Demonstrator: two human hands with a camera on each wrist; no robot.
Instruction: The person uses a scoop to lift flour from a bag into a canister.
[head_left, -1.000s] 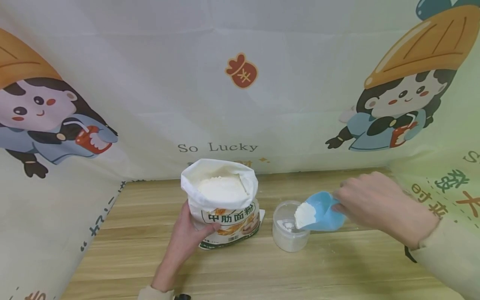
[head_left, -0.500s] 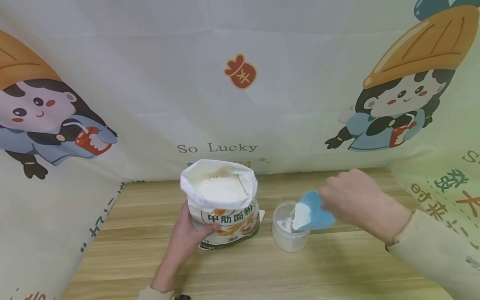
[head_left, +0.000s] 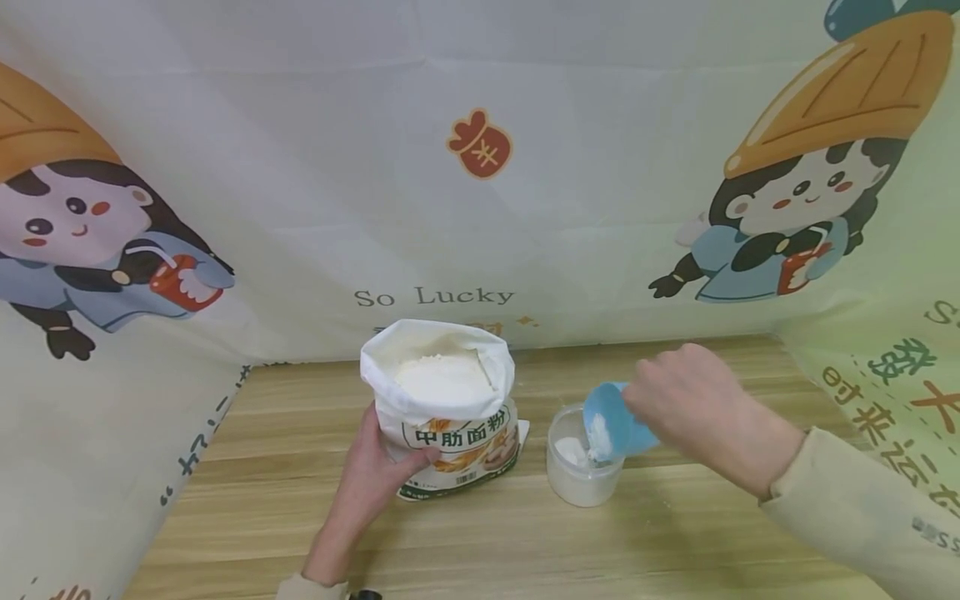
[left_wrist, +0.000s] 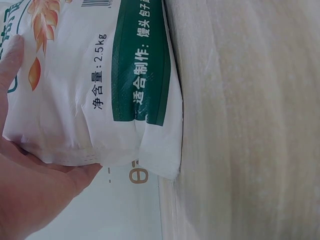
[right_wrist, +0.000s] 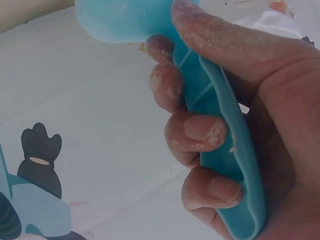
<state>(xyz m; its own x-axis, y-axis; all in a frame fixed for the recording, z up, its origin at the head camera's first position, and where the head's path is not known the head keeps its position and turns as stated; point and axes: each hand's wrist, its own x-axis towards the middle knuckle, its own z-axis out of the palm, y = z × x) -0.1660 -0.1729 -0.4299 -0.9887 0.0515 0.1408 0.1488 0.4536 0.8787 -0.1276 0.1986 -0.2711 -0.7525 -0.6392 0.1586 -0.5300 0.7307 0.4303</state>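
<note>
My right hand [head_left: 686, 404] grips the handle of a blue scoop [head_left: 626, 421], its fingers curled round it in the right wrist view, where flour dusts the fingertips [right_wrist: 205, 131]. The scoop tilts over a clear round tub [head_left: 585, 487], and some white flour [head_left: 598, 435] still lies in its bowl. More flour is heaped inside the tub. To the left, an open white flour bag [head_left: 450, 433], rolled down at the top and well filled, stands upright. My left hand [head_left: 382, 462] holds the bag's left side, thumb across the front; the left wrist view shows the bag's base [left_wrist: 145, 100] on the table.
The wooden table [head_left: 262, 500] carries the bag and the tub. Behind it and at both sides hangs a pale printed cloth [head_left: 337, 167] with cartoon figures. A little spilled powder dots the table right of the tub.
My right hand has moved left and tipped the scoop further; flour has slid from it into the tub, so the scoop holds less. The left hand and bag stay put.
</note>
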